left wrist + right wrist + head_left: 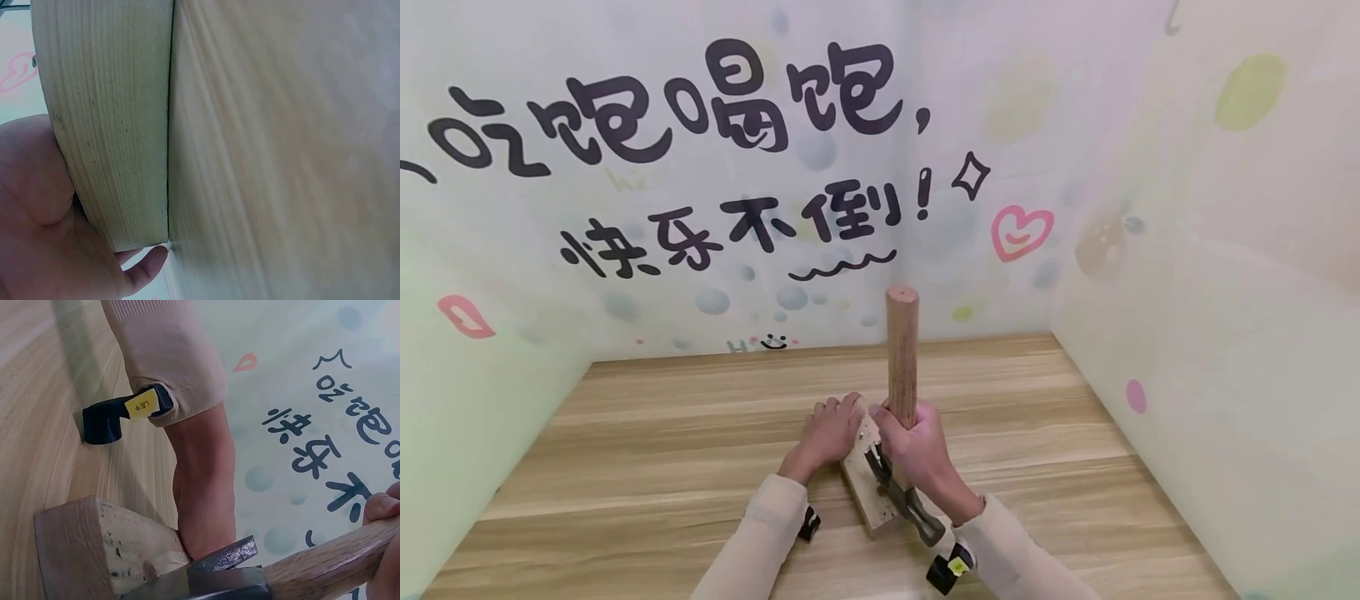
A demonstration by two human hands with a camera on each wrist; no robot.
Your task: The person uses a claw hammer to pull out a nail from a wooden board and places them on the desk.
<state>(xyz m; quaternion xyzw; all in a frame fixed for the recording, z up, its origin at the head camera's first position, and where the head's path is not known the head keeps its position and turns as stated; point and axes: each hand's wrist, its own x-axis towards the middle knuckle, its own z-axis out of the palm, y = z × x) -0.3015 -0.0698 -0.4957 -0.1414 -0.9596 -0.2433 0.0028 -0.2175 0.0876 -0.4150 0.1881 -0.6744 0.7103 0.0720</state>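
Note:
My right hand (pixel 925 446) grips the wooden handle of a claw hammer (pixel 902 358), which points upward with its end in the air. The dark metal head is low, at the top face of a wooden block (pixel 867 496); its claw side points toward the left hand. Around the block's far end curls my left hand (pixel 829 433), its fingers over the end edge in the left wrist view. Small marks and shiny specks dot the block's top, too small to make out. In the right wrist view, the hammer's head hides part of the block (pixel 75 544).
The block lies on a wood-grain tabletop (pixel 700 417). Printed walls (pixel 820 317) with dark lettering enclose it at the back and sides. Dark wrist cameras (pixel 951 571) sit below both sleeves, the right one close to the hammer's head.

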